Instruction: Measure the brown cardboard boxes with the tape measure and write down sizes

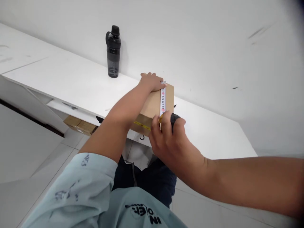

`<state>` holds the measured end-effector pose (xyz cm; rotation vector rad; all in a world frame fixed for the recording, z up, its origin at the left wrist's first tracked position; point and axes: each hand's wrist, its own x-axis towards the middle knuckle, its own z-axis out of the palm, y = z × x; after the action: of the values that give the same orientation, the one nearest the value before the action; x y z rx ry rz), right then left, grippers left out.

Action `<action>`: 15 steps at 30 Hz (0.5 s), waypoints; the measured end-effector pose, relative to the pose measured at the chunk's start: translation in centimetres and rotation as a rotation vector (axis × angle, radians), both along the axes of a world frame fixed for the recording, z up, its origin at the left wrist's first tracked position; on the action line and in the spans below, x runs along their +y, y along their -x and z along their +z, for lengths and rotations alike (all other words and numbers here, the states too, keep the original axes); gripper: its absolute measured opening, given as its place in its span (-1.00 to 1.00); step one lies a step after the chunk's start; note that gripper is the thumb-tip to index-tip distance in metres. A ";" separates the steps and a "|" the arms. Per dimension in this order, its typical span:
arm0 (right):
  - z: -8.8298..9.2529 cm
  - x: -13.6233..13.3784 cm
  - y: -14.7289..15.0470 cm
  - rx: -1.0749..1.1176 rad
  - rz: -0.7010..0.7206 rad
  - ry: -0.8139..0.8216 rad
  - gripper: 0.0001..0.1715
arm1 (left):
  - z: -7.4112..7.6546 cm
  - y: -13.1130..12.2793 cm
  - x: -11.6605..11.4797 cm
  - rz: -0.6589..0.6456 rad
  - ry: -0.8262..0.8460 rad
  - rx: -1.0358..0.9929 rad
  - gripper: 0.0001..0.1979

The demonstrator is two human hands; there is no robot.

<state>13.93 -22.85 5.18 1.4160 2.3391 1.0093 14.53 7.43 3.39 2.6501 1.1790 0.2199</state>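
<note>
A brown cardboard box [152, 107] with a yellow tape strip lies on the white desk [78, 85], close to its front edge. A white measuring tape blade [162, 101] runs along the box's top from far edge to near edge. My left hand [152, 81] rests on the far edge of the box, its fingers pressing the tape's end down. At the near edge my right hand [169, 139] is closed around the black tape measure case [175, 118].
A dark translucent water bottle [113, 52] stands upright on the desk against the white wall, left of the box. Under the desk lies another cardboard box [79, 125] on the tiled floor. My legs in dark trousers are below the desk edge.
</note>
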 end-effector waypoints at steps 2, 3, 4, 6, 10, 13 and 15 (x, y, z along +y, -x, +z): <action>-0.1 0.1 -0.1 -0.013 0.009 -0.027 -0.41 | 0.1 0.2 0.0 -0.001 -0.008 0.007 -0.33; -0.1 0.2 -0.2 -0.009 0.015 -0.034 -0.41 | 0.1 0.2 0.0 -0.002 -0.011 0.009 -0.33; 0.0 0.3 -0.4 -0.004 0.019 -0.036 -0.42 | 0.1 0.3 0.0 -0.002 -0.012 0.010 -0.32; 0.3 0.5 -0.5 -0.009 0.020 -0.042 -0.46 | 0.1 0.4 0.1 -0.003 -0.006 0.015 -0.30; 0.9 1.1 -0.3 -0.112 0.007 -0.064 -0.54 | 0.0 0.4 0.6 -0.003 -0.001 0.012 -0.30; 1.0 1.2 0.3 -0.112 -0.012 -0.084 -0.56 | -0.2 0.6 0.8 -0.013 -0.016 0.006 -0.32; 0.8 1.0 0.6 -0.098 -0.023 -0.100 -0.55 | -0.3 0.8 0.8 -0.014 -0.029 -0.001 -0.33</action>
<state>13.32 -21.82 6.01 1.3915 2.2268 1.1766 13.76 8.18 3.09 2.6818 1.1650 0.2372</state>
